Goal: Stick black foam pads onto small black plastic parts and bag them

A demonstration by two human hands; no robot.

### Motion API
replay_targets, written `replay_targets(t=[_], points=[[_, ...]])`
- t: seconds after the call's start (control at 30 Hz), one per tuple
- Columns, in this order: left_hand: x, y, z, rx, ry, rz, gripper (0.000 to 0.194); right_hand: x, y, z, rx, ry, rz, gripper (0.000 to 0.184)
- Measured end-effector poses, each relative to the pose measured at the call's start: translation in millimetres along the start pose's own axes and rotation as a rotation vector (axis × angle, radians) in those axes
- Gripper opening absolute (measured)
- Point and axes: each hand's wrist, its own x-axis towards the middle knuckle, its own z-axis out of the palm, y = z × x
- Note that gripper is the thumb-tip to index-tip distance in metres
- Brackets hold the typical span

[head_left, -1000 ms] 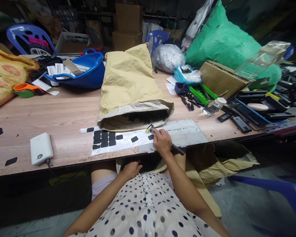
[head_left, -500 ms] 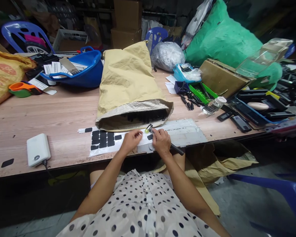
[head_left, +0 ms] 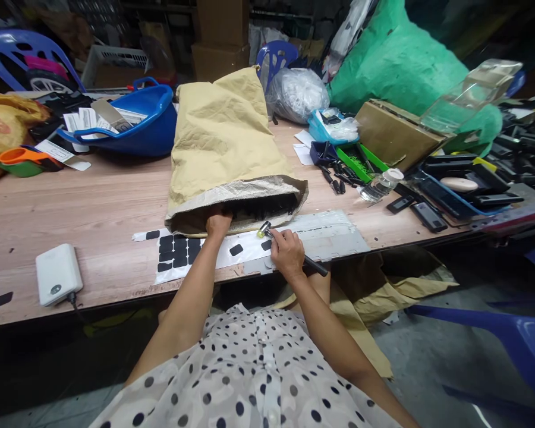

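My left hand (head_left: 219, 223) reaches into the mouth of a big tan paper sack (head_left: 223, 137) lying on the table; its fingers are hidden inside, near dark items. My right hand (head_left: 289, 252) is wrapped round a small hammer (head_left: 315, 266) with a black handle, a metal head and a yellowish face. The hammer head rests over a white backing strip (head_left: 222, 257) along the table edge. Dark rounded squares (head_left: 181, 252) sit in rows on the strip's left part, and a single dark square (head_left: 236, 250) lies between my hands. A grey plate (head_left: 334, 235) extends to the right.
A white power bank (head_left: 59, 274) with a cable lies at the left. Behind it stands a blue basin (head_left: 154, 122) holding white boxes. At the right are a green tray (head_left: 361, 161), a clear bottle (head_left: 382, 185) and a cardboard box (head_left: 386, 134).
My left hand has moved from beside the hammer head up and left into the sack's opening. A dark square now shows on the strip between my hands. My right hand keeps the hammer.
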Motion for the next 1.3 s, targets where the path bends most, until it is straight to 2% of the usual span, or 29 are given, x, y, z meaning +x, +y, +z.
replay_targets(t=[0.07,0.1,0.17,0.27,0.33,0.43,0.7,0.83,1.03,1.17,1.3], points=[[-8,-4,-7.4,0.039,0.05,-0.023,0.027,0,0,0,0.0,-0.001,-0.001,0.035],[-14,-7,-11.0,0.044,0.08,0.008,0.025,0,1,1,0.002,-0.002,-0.001,0.036],[-30,-16,-17.1,0.0,0.102,0.176,0.023,0,1,1,0.007,-0.002,-0.002,0.036],[-56,-32,-20.8,-0.103,-0.011,0.446,0.022,-1,2,1,0.006,0.001,-0.002,0.036],[-70,-43,-20.0,-0.115,-0.124,0.517,0.02,-1,2,1,0.004,0.008,-0.002,0.035],[-81,-53,-16.1,-0.109,-0.183,0.55,0.019,0,3,1,0.005,0.021,-0.004,0.035],[-81,-58,-7.5,-0.145,-0.155,0.559,0.016,2,9,-2,0.011,-0.009,-0.022,0.038],[-83,-56,-6.0,-0.139,-0.13,0.573,0.01,-5,-5,-13,0.197,0.012,-0.048,0.044],[-87,-52,-5.8,-0.099,-0.117,0.582,0.008,-23,-38,-25,0.486,-0.094,-0.183,0.044],[-88,-48,-5.4,-0.106,-0.12,0.579,0.007,-27,-44,-28,0.508,-0.13,-0.159,0.044],[-87,-48,-4.1,-0.118,-0.126,0.577,0.008,-26,-46,-34,0.495,-0.102,-0.169,0.044]])
